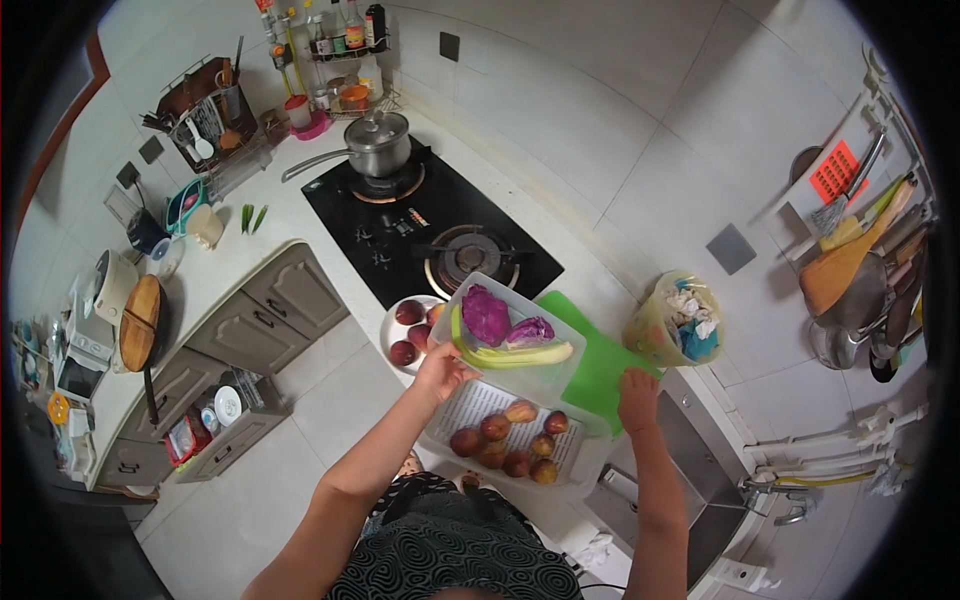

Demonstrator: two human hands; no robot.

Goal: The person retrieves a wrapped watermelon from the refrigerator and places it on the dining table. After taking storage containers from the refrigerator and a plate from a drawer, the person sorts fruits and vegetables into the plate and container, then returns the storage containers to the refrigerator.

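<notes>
My left hand grips the near-left edge of a translucent plastic container. Inside it lie a cut purple cabbage, a smaller cabbage piece and a pale green stalk vegetable. My right hand is at the right end of a green cutting board; its fingers are curled, and whether they grip the board cannot be told. Nearer my body, a second plastic container holds several reddish round fruits. A white plate with more fruits stands left of the raised container.
A black gas hob bears a lidded steel saucepan. A lined waste bin stands beyond the board. The steel sink is at right, utensils hang on the right wall, and a drawer stands open at left.
</notes>
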